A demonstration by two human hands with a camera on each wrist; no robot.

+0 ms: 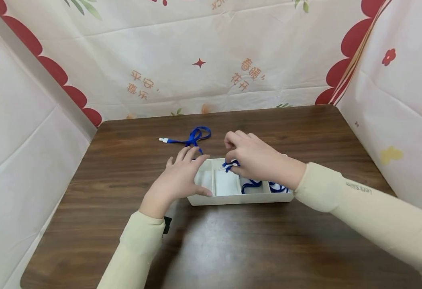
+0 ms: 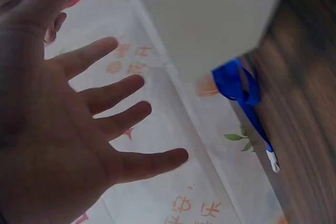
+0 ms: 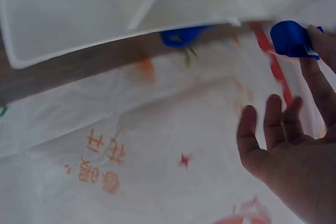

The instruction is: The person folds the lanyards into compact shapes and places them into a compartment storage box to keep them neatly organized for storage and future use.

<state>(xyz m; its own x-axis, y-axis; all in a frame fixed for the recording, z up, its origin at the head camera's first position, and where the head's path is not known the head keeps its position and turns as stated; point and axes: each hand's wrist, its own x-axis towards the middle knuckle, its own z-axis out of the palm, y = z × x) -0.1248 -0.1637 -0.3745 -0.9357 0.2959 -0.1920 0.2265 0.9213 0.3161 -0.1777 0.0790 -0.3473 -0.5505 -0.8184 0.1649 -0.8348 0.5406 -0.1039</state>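
Observation:
A white compartment box [image 1: 239,200] stands on the table, its long side toward me. Over its second compartment from the left, my right hand [image 1: 254,156] pinches a folded blue lanyard [image 1: 231,165] with a white clip; the right wrist view shows this blue strap [image 3: 291,39] between thumb and forefinger. My left hand [image 1: 176,178] is spread at the box's left end, its palm and straight fingers bare in the left wrist view. Whether it touches the rim I cannot tell. Blue lanyards [image 1: 251,184] lie in the two right-hand compartments, partly hidden by my right forearm.
Behind the box's left end, another blue lanyard [image 1: 193,140] lies loosely looped on the brown wooden table [image 1: 211,245], its white clip pointing left. Printed white cloth [image 1: 182,52] hangs along the table's back and sides.

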